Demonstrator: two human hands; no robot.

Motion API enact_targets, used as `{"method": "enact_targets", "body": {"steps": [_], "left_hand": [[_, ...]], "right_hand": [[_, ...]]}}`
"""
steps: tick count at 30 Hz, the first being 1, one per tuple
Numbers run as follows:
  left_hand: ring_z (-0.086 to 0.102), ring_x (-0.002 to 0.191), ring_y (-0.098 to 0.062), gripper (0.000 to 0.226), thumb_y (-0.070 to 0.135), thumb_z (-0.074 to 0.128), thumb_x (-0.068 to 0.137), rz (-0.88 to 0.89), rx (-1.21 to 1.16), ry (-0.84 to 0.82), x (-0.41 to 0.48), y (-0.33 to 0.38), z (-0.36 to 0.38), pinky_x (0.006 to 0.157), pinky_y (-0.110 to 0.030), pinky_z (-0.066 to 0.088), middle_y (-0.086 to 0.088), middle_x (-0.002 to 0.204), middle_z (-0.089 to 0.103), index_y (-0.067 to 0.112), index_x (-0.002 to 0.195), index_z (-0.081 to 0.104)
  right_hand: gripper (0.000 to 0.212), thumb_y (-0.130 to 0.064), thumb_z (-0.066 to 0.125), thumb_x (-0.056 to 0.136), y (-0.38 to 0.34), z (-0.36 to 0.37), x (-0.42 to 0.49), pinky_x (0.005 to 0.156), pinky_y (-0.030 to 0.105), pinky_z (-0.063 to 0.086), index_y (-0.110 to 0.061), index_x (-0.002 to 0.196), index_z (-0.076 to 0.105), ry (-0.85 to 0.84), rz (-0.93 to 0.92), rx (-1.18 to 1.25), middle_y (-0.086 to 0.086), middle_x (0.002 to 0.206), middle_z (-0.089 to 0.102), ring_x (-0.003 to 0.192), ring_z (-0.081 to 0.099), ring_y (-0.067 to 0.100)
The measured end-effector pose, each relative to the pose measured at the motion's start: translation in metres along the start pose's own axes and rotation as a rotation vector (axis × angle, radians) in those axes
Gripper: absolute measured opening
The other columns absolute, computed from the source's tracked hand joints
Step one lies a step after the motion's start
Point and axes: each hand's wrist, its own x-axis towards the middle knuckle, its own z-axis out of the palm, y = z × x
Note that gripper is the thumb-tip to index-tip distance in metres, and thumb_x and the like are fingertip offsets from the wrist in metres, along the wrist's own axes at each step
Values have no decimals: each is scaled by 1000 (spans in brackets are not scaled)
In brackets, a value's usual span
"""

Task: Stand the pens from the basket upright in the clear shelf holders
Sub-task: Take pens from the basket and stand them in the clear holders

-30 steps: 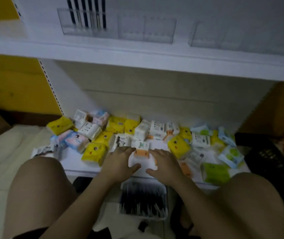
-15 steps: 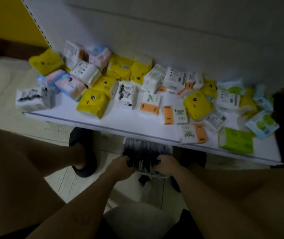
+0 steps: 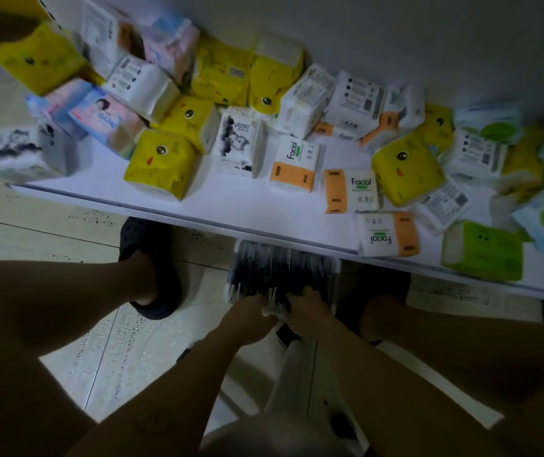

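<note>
Where the white shelf board (image 3: 231, 199) runs slantwise across the middle of the frame, its top is crowded with tissue packs (image 3: 162, 163): yellow ones with a chick's eye, white ones printed in black, orange-and-white ones marked "Facial" (image 3: 295, 163), green and pale blue ones at the right edge. Below the board lies pale tiled floor (image 3: 66, 232), with the person's bare legs (image 3: 49, 301) coming in from the lower left and lower right. A dark slipper (image 3: 147, 239) sits on the foot at centre left.

The basket (image 3: 232, 278) stands on the floor at the centre of the frame, its far end tucked under the shelf's front edge. It is pale and rectangular. It is packed full of pens (image 3: 280, 268), which lie lengthwise side by side, slim and dark with small light ends, blurred into streaks.

Both hands meet at the basket's near end, almost touching. The left hand (image 3: 247, 319) has its fingers curled down among the pens. The right hand (image 3: 312, 311) reaches forward onto them. Blur hides whether either hand actually pinches a pen.
</note>
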Motion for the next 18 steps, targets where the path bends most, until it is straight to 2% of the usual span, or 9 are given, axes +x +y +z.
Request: {"method": "enact_targets", "body": {"steps": [2,3,5,7,9,12,14,15,18], "left_hand": [[54,117,-26,36,24,51,98,14,10,-29,8,7,-1,79,-21,42,-13,129,58,4,128,55],[55,115,-27,34,23,50,98,18,21,-39,13,11,0,79,-23,43,-13,126,59,4,126,57],[56,110,-26,33,25,50,97,36,26,-49,28,13,6,88,-30,46,-10,126,59,10,124,59],[52,110,-27,36,33,51,95,62,67,-66,42,15,16,93,-34,47,-10,131,53,18,126,58],[46,118,-30,40,38,51,94,81,141,-68,54,14,25,97,-35,42,-11,137,44,21,130,55],[46,118,-30,35,28,53,94,104,157,29,65,10,27,94,-35,45,-14,132,49,14,126,58],[54,107,-30,30,19,56,91,107,113,87,71,4,29,87,-35,50,-16,119,59,8,118,63],[58,102,-29,26,17,58,91,103,96,103,71,1,28,83,-33,51,-16,113,62,5,113,66],[64,85,-25,15,6,58,90,74,52,161,63,-5,26,68,-27,47,-15,95,69,0,97,70]], "right_hand": [[37,-29,44,97,3,-2,-1,95,42,48,-8,125,56,32,12,155,15,127,51,115,51,33],[29,-24,48,96,3,-6,-8,87,38,52,-3,107,64,75,21,260,17,112,60,101,57,29],[29,-18,57,93,5,-11,-20,66,27,48,-4,69,64,163,73,422,14,75,62,70,55,21],[34,-18,65,89,10,-15,-32,57,25,40,-13,56,63,238,97,544,7,60,59,59,52,19],[15,-17,68,88,12,-18,-46,68,22,48,-10,77,78,283,109,569,6,78,71,74,63,19],[11,-9,68,89,12,-21,-55,86,27,53,-5,95,76,289,159,655,9,96,71,91,66,26],[4,-7,70,86,13,-22,-57,86,38,56,-10,88,70,277,178,732,9,92,68,87,66,29],[10,-7,70,85,13,-22,-56,83,40,57,-13,88,64,261,175,759,7,90,65,84,65,28],[22,-4,67,85,11,-26,-58,75,31,53,-4,106,60,174,158,747,6,92,58,83,57,22]]}}
